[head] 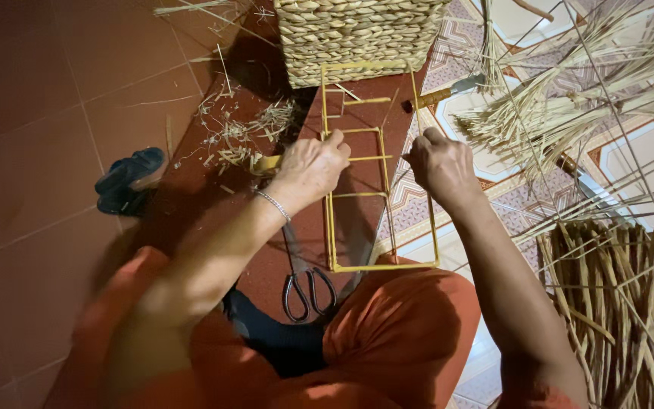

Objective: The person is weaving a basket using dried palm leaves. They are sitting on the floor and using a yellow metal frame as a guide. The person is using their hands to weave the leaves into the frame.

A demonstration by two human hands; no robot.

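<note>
Both hands gripped a yellow rectangular wire frame (378, 198) standing on the red tiled floor (39, 151) before a woven straw basket (357, 34). Left hand (313, 167) fingers were curled on its left upright, pinching a flat straw strip (264, 163); right hand (439, 163) fingers were closed on the right rail. Judged: keep strip taut, frame steady. Black-handled scissors (306, 288) lay near.

both hands (316, 168) (439, 163) curled shut (knuckles up), forearms extended forward.
</note>
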